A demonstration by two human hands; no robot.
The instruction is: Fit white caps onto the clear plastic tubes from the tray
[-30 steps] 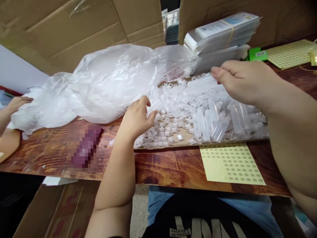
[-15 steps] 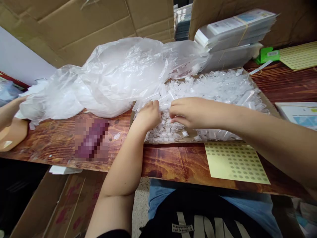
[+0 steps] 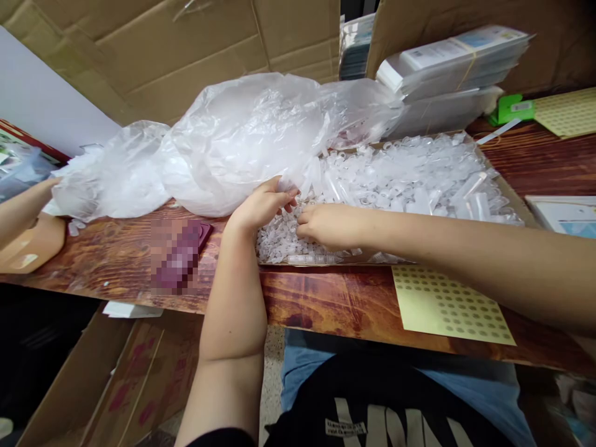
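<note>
A heap of small clear plastic tubes and caps [image 3: 395,177] fills a flat cardboard tray [image 3: 510,197] on the wooden table [image 3: 326,298]. My left hand [image 3: 261,208] is at the heap's left end, by the edge of a big crumpled clear plastic bag [image 3: 242,136], its fingertips pinched on a clear tube. My right hand [image 3: 326,225] lies knuckles-up on the small caps just beside it, fingers curled down into the pile. What those fingers hold is hidden.
A yellow sheet of round stickers [image 3: 451,307] lies at the table's near edge. Banded stacks of flat packets [image 3: 451,59] stand behind the tray, before cardboard boxes [image 3: 186,49]. Another person's arm [image 3: 23,211] rests at far left. A blurred dark red object [image 3: 179,254] lies left of my wrist.
My right hand came down from the far right of the tray to the heap's left end, next to my left hand. My left hand stayed at the bag's edge.
</note>
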